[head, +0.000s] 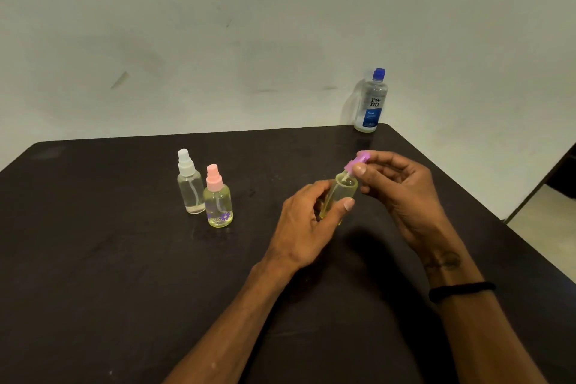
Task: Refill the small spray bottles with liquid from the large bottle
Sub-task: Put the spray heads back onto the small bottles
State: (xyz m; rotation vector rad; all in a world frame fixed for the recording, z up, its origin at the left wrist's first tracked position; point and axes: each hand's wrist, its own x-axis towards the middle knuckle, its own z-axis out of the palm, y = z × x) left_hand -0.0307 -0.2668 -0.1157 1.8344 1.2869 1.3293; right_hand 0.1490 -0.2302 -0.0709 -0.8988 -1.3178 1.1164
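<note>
My left hand (307, 221) grips a small yellowish spray bottle (341, 193), tilted to the right above the table. My right hand (402, 187) pinches its purple spray head (358, 160), which sits at the bottle's neck with the dip tube inside. Two more small spray bottles stand upright to the left: a clear one with a white head (189, 182) and a yellowish one with a pink head and purple flowers (217, 198). The large bottle (371, 102), clear with a blue cap and blue label, stands capped at the table's far right corner.
Everything rests on a dark table (124, 274) set against a pale wall. The table's right edge runs diagonally, with floor beyond it at the right. A black band circles my right wrist.
</note>
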